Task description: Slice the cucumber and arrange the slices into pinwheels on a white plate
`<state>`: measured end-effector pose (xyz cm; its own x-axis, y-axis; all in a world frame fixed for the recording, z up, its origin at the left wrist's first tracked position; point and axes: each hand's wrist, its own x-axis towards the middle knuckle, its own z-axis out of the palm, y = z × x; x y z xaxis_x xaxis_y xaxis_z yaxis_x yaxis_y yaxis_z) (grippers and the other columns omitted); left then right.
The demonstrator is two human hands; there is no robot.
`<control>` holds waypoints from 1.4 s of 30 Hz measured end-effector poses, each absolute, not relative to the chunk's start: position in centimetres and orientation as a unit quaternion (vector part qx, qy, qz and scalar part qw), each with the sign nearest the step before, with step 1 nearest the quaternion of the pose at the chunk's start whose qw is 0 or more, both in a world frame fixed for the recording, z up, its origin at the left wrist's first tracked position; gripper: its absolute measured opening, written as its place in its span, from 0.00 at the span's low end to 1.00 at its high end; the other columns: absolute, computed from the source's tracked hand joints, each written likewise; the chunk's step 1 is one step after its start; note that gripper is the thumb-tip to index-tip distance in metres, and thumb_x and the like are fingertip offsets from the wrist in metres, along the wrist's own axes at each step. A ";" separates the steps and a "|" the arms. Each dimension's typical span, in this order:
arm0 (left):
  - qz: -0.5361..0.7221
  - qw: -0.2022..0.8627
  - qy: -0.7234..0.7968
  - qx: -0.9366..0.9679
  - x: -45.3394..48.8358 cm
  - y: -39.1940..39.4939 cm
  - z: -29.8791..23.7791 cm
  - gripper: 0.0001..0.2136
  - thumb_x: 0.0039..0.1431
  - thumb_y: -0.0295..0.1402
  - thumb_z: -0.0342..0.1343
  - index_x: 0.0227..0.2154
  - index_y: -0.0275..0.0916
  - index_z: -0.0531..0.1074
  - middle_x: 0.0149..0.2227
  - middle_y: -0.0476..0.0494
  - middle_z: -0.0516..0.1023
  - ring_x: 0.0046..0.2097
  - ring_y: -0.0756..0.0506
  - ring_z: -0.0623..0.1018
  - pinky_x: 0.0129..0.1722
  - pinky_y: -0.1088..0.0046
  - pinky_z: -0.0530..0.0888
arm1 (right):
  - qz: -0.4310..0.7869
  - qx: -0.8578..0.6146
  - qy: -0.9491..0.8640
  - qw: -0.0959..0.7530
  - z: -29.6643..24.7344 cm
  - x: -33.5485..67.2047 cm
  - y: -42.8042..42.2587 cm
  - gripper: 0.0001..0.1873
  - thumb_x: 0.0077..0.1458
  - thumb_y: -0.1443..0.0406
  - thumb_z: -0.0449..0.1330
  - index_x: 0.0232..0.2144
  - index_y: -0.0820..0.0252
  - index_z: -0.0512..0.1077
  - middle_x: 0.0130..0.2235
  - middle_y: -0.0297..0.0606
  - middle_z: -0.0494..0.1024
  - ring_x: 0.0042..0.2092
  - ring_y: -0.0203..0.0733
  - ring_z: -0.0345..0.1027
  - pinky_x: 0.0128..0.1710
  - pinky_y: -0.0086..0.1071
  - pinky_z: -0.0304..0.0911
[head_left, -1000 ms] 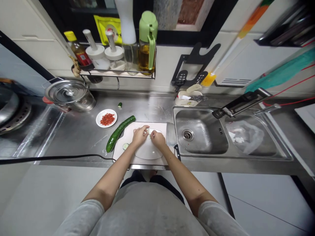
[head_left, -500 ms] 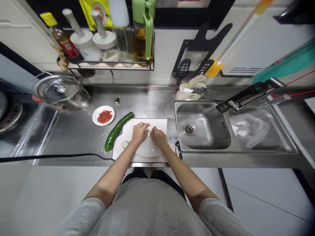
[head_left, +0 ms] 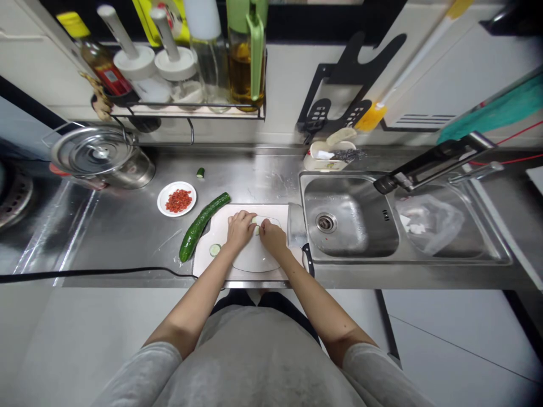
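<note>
Over the pale cutting board (head_left: 220, 268), my left hand (head_left: 240, 229) and my right hand (head_left: 272, 236) meet with bent fingers. A small pale green cucumber slice (head_left: 257, 230) shows between them, pinched at the fingertips and partly hidden. Another cucumber slice (head_left: 215, 250) lies flat on the board left of my left wrist. A long whole-skinned cucumber (head_left: 203, 226) rests along the board's left edge. At the right edge of the board lies a kitchen knife (head_left: 296, 223), its blade wide and its black handle towards me.
A white plate (head_left: 159, 202) of chopped red pieces stands left, near a cucumber end (head_left: 201, 173). Further left is a lidded steel pot (head_left: 136, 169). The double sink (head_left: 352, 260) lies right, beneath the faucet (head_left: 432, 161). A black cable (head_left: 127, 270) crosses the counter's front.
My hands stay over the board, with only slight finger movement around the cucumber slice. The whole view has shifted a little.
</note>
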<state>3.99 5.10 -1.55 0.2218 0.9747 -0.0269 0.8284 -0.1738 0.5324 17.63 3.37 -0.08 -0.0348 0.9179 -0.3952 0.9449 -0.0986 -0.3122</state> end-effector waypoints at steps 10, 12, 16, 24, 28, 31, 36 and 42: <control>0.164 0.185 0.617 0.747 3.7 5.1 -2.4 0.13 0.60 0.37 0.54 0.46 0.44 0.73 0.43 0.41 0.72 0.46 0.41 0.69 0.45 0.63 0.60 | -0.251 0.682 0.685 0.043 -0.2 17.5 2.6 0.12 0.66 0.61 0.43 0.46 0.57 0.61 0.39 0.39 0.76 0.38 0.41 0.70 0.32 0.29 0.54; 0.165 0.180 0.609 0.754 3.6 5.1 -2.5 0.13 0.60 0.37 0.53 0.46 0.45 0.74 0.42 0.41 0.72 0.45 0.41 0.69 0.44 0.63 0.60 | -0.247 0.675 0.693 0.059 -0.2 17.5 2.3 0.13 0.66 0.61 0.41 0.47 0.57 0.61 0.40 0.40 0.76 0.37 0.41 0.71 0.32 0.29 0.55; 0.170 0.175 0.596 0.765 3.6 5.1 -2.6 0.13 0.61 0.38 0.52 0.47 0.45 0.74 0.41 0.41 0.73 0.45 0.42 0.69 0.44 0.63 0.60 | -0.223 0.669 0.704 0.083 -0.3 17.3 1.9 0.16 0.67 0.61 0.38 0.49 0.57 0.60 0.41 0.42 0.75 0.38 0.40 0.71 0.33 0.29 0.57; 0.164 0.178 0.598 0.764 3.6 5.1 -2.2 0.14 0.61 0.38 0.51 0.48 0.45 0.74 0.40 0.40 0.73 0.44 0.41 0.69 0.43 0.63 0.59 | -0.201 0.640 0.733 0.107 0.0 17.4 1.7 0.19 0.67 0.61 0.38 0.55 0.54 0.59 0.43 0.42 0.74 0.37 0.40 0.72 0.33 0.30 0.59; 0.175 0.195 0.604 0.753 3.7 5.1 -2.1 0.14 0.60 0.36 0.53 0.48 0.46 0.74 0.40 0.41 0.73 0.44 0.41 0.70 0.44 0.62 0.60 | -0.205 0.648 0.727 0.099 0.4 17.3 1.7 0.19 0.67 0.61 0.38 0.56 0.54 0.59 0.43 0.42 0.75 0.38 0.41 0.72 0.33 0.30 0.59; 0.210 0.213 0.629 0.718 3.4 5.1 -1.8 0.14 0.61 0.35 0.52 0.48 0.46 0.74 0.40 0.41 0.73 0.44 0.42 0.71 0.45 0.62 0.62 | -0.206 0.663 0.717 0.064 0.8 17.5 1.7 0.20 0.67 0.61 0.40 0.57 0.54 0.59 0.43 0.41 0.76 0.38 0.41 0.72 0.34 0.31 0.59; 0.347 0.240 0.654 0.628 0.3 3.4 -0.7 0.13 0.60 0.35 0.51 0.45 0.40 0.75 0.38 0.43 0.74 0.36 0.47 0.71 0.38 0.70 0.67 | -0.214 0.688 0.694 -0.011 1.6 18.8 0.8 0.19 0.65 0.62 0.43 0.55 0.53 0.64 0.45 0.40 0.77 0.40 0.41 0.72 0.34 0.30 0.58; 0.347 0.264 0.690 0.578 -5.5 -2.2 -0.3 0.14 0.57 0.37 0.52 0.42 0.39 0.76 0.31 0.47 0.73 0.27 0.52 0.67 0.31 0.75 0.67 | -0.209 0.699 0.676 -0.102 2.1 21.2 -2.1 0.20 0.63 0.61 0.45 0.51 0.57 0.70 0.37 0.40 0.80 0.38 0.42 0.73 0.34 0.29 0.59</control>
<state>-5.48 -2.22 -0.34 -0.1940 0.9803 0.0368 0.6146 0.0922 0.7834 21.16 -2.12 2.14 -0.0007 0.9881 -0.1540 0.9031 -0.0655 -0.4244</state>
